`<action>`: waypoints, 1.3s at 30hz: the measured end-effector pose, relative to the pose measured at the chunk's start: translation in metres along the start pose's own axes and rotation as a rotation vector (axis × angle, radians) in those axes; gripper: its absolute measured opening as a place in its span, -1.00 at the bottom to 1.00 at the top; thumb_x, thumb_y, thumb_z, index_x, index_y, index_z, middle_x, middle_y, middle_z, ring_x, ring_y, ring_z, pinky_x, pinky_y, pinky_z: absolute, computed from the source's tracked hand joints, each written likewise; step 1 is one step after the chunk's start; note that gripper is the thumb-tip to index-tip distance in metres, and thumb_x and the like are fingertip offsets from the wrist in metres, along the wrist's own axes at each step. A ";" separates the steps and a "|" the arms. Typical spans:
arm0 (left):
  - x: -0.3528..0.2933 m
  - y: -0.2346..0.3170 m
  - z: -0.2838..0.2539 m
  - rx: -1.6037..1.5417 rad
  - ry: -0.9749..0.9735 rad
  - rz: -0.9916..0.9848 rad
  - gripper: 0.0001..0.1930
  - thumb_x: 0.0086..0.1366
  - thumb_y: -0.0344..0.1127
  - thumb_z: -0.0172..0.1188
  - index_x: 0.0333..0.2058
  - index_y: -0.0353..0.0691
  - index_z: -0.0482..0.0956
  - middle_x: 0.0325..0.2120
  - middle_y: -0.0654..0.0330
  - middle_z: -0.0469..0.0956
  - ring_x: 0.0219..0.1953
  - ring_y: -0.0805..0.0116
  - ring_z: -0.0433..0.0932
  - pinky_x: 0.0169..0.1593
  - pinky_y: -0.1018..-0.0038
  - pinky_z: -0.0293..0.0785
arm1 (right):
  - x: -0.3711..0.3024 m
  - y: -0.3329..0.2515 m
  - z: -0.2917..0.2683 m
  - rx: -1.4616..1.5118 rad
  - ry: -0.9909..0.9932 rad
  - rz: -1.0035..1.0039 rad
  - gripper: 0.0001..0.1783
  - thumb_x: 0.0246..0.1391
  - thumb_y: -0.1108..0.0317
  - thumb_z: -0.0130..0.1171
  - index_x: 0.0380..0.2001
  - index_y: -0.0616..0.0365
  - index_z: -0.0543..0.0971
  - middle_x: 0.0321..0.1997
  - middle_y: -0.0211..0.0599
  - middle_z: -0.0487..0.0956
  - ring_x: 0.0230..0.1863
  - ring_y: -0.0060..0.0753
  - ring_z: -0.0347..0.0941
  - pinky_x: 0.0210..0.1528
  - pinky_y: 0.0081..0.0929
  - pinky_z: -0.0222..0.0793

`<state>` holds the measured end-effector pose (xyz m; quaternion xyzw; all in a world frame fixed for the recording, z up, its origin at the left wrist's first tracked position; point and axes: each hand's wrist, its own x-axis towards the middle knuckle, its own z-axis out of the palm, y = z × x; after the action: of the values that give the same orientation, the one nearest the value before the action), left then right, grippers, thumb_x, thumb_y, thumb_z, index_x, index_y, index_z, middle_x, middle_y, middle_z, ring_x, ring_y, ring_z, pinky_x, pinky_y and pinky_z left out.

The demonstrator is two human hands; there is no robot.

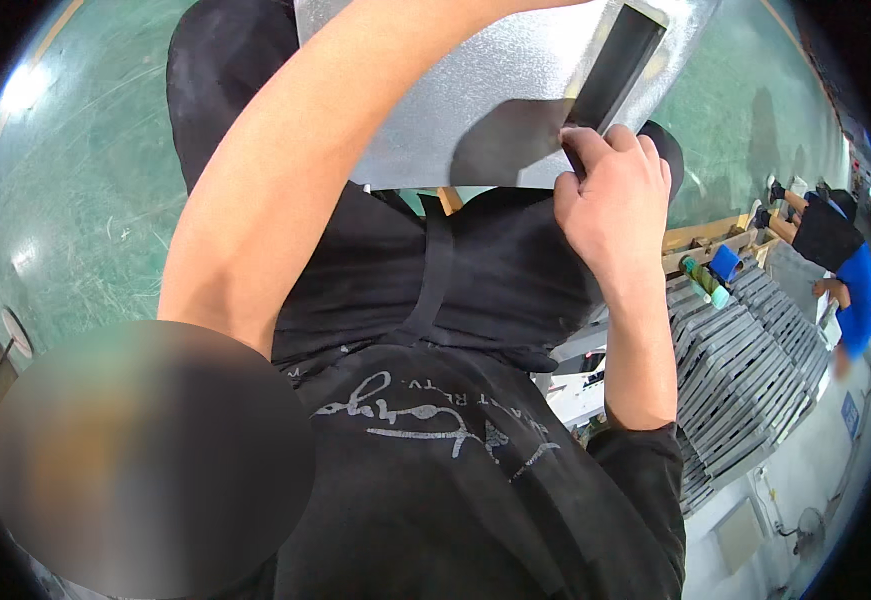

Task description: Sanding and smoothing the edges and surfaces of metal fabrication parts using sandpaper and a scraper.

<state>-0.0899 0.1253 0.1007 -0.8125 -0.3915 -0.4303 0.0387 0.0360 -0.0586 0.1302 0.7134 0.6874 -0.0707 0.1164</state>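
Observation:
A silvery sheet-metal panel (pixel 420 110) lies across my thighs, its near edge at my lap. Along its right part runs a long black strip (pixel 615 68), slanting from the far right down toward me. My right hand (pixel 620 190) is closed around the near end of this strip, thumb and forefinger pinching it and the other fingers curled. My left forearm (pixel 285 165) stretches across the panel's left part to the top edge of the picture. My left hand lies beyond that edge, so its fingers are hidden. A dark shadow falls on the panel beside my right hand.
Stacked grey metal parts (pixel 745 370) stand to my right, with a green roll (pixel 703 280) and a blue object (pixel 725 262) by them. Farther right is another person (pixel 840 250) in blue and black. Green floor (pixel 85 170) extends on the left.

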 end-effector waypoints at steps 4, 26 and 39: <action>-0.005 -0.002 -0.005 0.053 -0.028 -0.005 -0.67 0.08 -0.14 0.27 -0.24 -0.21 0.66 -0.26 -0.01 0.52 -0.05 0.06 0.50 0.13 0.16 0.32 | -0.013 -0.002 0.001 0.012 -0.015 -0.006 -0.48 -0.12 0.35 0.22 0.02 -0.02 0.68 -0.26 -0.16 0.56 -0.10 -0.07 0.48 -0.03 -0.08 0.34; -0.002 -0.003 -0.005 0.063 -0.035 0.060 -0.56 0.06 -0.13 0.30 -0.09 -0.21 0.63 -0.28 0.02 0.49 -0.10 0.01 0.47 0.10 0.13 0.32 | -0.089 -0.004 0.003 0.887 -0.090 0.074 -0.54 0.14 0.60 0.10 0.14 0.25 0.57 -0.09 -0.11 0.68 -0.06 -0.30 0.64 -0.04 -0.40 0.49; 0.004 0.006 -0.015 0.226 -0.231 0.034 -0.53 0.07 -0.20 0.30 -0.02 -0.22 0.58 -0.21 -0.01 0.52 -0.08 -0.02 0.48 0.08 0.14 0.34 | -0.037 -0.038 0.077 1.215 0.339 0.273 -0.50 0.17 0.51 0.12 0.20 0.30 0.44 0.03 0.13 0.60 0.09 0.08 0.56 0.16 -0.21 0.44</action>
<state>-0.0940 0.1176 0.1147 -0.8535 -0.4254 -0.2867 0.0919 0.0006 -0.1133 0.0635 0.7345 0.4366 -0.3183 -0.4106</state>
